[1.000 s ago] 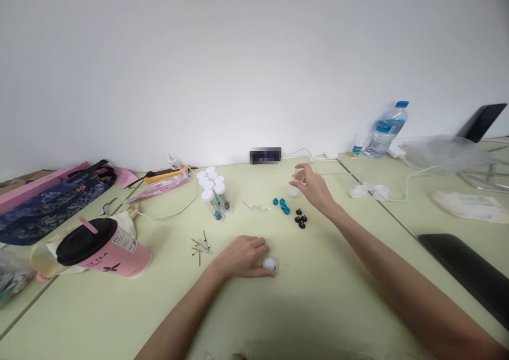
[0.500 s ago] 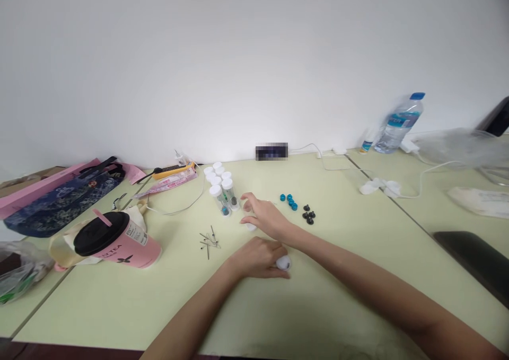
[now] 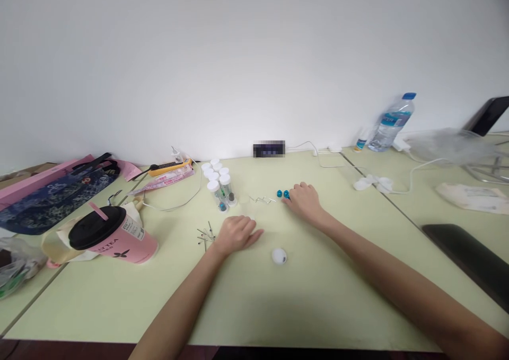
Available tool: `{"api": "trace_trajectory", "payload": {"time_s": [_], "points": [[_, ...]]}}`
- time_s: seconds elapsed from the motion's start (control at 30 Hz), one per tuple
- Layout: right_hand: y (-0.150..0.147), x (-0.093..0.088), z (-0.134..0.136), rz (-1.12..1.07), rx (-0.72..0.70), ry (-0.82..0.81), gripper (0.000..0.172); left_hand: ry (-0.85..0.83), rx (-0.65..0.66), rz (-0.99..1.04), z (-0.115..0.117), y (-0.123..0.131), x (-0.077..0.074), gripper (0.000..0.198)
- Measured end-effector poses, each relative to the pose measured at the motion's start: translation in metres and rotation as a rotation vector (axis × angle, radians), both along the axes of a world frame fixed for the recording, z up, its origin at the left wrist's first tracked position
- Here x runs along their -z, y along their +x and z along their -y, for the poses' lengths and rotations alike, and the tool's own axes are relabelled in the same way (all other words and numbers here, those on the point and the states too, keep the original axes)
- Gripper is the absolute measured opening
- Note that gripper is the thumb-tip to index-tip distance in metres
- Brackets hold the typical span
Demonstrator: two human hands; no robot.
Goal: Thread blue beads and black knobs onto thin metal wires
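Note:
My left hand [image 3: 237, 234] is low over the table, fingers curled and thumb pointing right. A faint clear tube [image 3: 247, 207] stands just beyond its fingers; what the hand grips, if anything, is hidden. To its left lie several thin pins [image 3: 205, 235]. My right hand [image 3: 304, 203] rests palm down with bent fingers beside small blue round pieces [image 3: 279, 193], covering some of them. Whatever lies under its fingertips is out of sight. A white round cap [image 3: 279, 256] sits on the table between my forearms. Bent metal wire pieces [image 3: 263, 199] lie between the hands.
Several white-capped clear tubes [image 3: 213, 186] stand together left of centre. A pink cup with black lid [image 3: 137, 240] is at left, near a yellow tool [image 3: 170, 167]. A water bottle [image 3: 392, 124], white cables [image 3: 413, 182] and a black flat object [image 3: 465, 256] are at right.
My left hand has let go of the white cap and moved left and up, towards the clear tube. My right hand has left the tube and moved right, onto the small pieces.

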State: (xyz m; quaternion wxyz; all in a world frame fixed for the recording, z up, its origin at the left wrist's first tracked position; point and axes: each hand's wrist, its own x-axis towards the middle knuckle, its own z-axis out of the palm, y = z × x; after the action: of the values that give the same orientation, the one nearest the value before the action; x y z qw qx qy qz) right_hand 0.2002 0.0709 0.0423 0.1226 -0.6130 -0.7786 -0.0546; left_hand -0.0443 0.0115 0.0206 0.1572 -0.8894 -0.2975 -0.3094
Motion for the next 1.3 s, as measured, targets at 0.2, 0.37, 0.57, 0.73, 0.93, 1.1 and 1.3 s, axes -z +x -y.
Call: {"api": "trace_trajectory", "payload": {"time_s": [0.2, 0.37, 0.57, 0.73, 0.93, 1.1, 1.3], "points": [[-0.005, -0.004, 0.008, 0.089, -0.039, 0.041, 0.031, 0.027, -0.311, 0.274, -0.013, -0.020, -0.004, 0.018], [-0.021, -0.003, 0.043, 0.149, -0.245, 0.031, 0.024, -0.043, -0.391, 0.315, -0.014, -0.018, -0.004, 0.032], [-0.029, 0.002, 0.069, 0.193, -0.378, -0.006, 0.022, -0.087, -0.413, 0.292, -0.012, -0.024, -0.010, 0.034], [-0.025, -0.013, 0.031, 0.190, -0.275, -0.036, 0.022, -0.144, -0.568, 0.317, -0.012, -0.041, -0.029, 0.036], [-0.055, -0.007, -0.018, 0.190, -0.206, -0.183, 0.027, -0.343, -0.849, 0.325, -0.019, -0.075, -0.051, 0.033], [-0.066, -0.005, -0.028, 0.099, -0.240, -0.241, 0.027, -0.682, -0.938, 0.153, -0.019, -0.104, -0.042, 0.029], [-0.053, -0.013, -0.014, -0.187, -0.268, -0.163, 0.020, -0.833, -0.886, -0.032, -0.018, -0.099, -0.030, 0.012]]}}
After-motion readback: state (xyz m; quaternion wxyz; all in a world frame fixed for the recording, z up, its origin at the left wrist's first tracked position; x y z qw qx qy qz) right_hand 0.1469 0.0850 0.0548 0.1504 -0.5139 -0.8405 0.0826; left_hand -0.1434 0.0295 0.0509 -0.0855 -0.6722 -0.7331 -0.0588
